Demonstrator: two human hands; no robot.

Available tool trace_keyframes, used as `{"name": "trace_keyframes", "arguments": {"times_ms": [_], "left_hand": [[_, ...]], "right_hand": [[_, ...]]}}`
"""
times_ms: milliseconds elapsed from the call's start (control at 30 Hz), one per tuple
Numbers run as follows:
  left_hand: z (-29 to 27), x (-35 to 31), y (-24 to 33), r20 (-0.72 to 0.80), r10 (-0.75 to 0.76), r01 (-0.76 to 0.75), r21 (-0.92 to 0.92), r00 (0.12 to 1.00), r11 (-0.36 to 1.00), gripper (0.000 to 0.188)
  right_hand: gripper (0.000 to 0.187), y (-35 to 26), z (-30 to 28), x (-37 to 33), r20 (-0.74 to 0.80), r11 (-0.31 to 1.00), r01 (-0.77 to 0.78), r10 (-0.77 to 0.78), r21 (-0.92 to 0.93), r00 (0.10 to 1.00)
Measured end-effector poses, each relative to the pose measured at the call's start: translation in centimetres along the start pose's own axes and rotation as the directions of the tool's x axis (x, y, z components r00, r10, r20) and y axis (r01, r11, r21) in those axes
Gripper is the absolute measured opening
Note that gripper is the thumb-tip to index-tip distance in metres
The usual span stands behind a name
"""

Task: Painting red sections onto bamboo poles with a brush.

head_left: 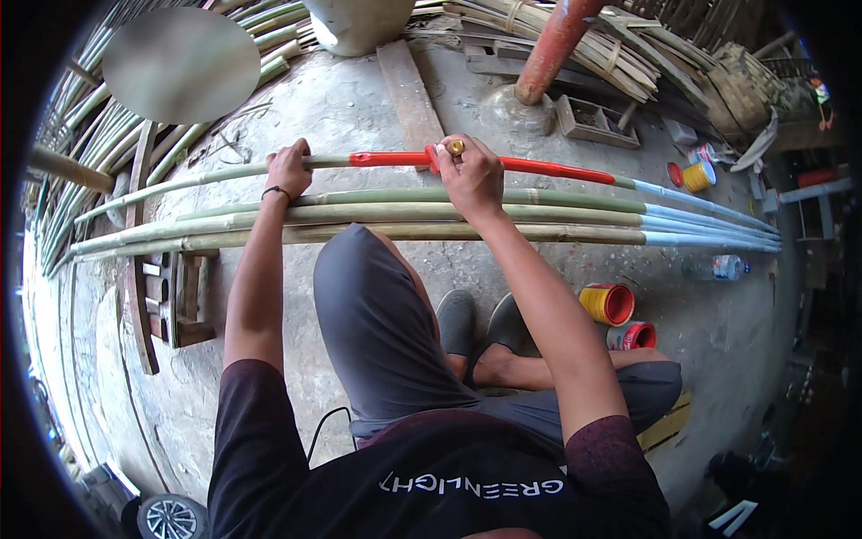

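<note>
My left hand [289, 171] is closed around a slender green bamboo pole [215, 172], which lies crosswise in front of me. Part of this pole is coated in wet-looking red paint [557, 168], and its right end is pale blue. At the red stretch my right hand [471, 175] is closed, pressing a small red paint-covered piece [433, 160] against the pole; its kind is mostly hidden by the fingers. A gold ring [456, 147] shows on that hand. Nearer to my knee lie several more bamboo poles [404, 214] with pale blue right ends and no red.
Two red-stained paint cans [607, 304] stand right of my shoes. Farther right are a yellow can [699, 176] and a clear plastic bottle [718, 267]. A red post [557, 54] rises beyond, beside a wooden crate [597, 121]. Wooden supports [142, 305] sit under the poles at left.
</note>
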State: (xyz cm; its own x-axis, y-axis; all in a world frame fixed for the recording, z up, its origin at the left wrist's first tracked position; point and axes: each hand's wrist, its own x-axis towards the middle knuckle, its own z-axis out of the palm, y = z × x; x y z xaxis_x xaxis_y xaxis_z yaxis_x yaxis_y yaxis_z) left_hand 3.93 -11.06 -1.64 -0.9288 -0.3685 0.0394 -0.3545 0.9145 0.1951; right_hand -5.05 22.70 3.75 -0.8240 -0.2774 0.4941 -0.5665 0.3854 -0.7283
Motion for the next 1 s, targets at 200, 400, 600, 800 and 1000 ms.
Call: {"name": "trace_keyframes", "arguments": {"times_ms": [200,400,600,800,1000], "left_hand": [[-0.2,-0.2,0.1,-0.003,-0.002,0.002,0.016,1.000,1.000,0.021],[-1.0,-1.0,0.9,-0.113,0.061,-0.058,0.029,0.992,0.998,0.019],[-2.4,-1.7,1.5,-0.078,0.052,-0.048,0.055,0.996,0.997,0.019],[-3.5,-2.0,1.1,-0.183,0.187,-0.195,-0.030,0.965,0.980,0.021],[-4.1,-3.5,0.6,-0.199,0.278,-0.283,0.006,0.940,0.959,0.031]], "right_hand": [[0.010,-3.7,6.0,0.5,0.076,0.991,0.055,-0.065,0.124,0.995],[0.012,-2.6,7.4,1.4,0.037,0.974,-0.143,0.139,0.175,0.990],[0.013,1.8,-2.2,0.2,-0.014,0.957,-0.266,0.269,0.119,0.963],[0.008,-0.5,-6.3,-1.4,-0.126,0.984,0.180,-0.179,-0.005,0.976],[0.010,-4.9,1.2,-2.7,-0.057,0.930,0.136,-0.124,0.342,0.991]]}}
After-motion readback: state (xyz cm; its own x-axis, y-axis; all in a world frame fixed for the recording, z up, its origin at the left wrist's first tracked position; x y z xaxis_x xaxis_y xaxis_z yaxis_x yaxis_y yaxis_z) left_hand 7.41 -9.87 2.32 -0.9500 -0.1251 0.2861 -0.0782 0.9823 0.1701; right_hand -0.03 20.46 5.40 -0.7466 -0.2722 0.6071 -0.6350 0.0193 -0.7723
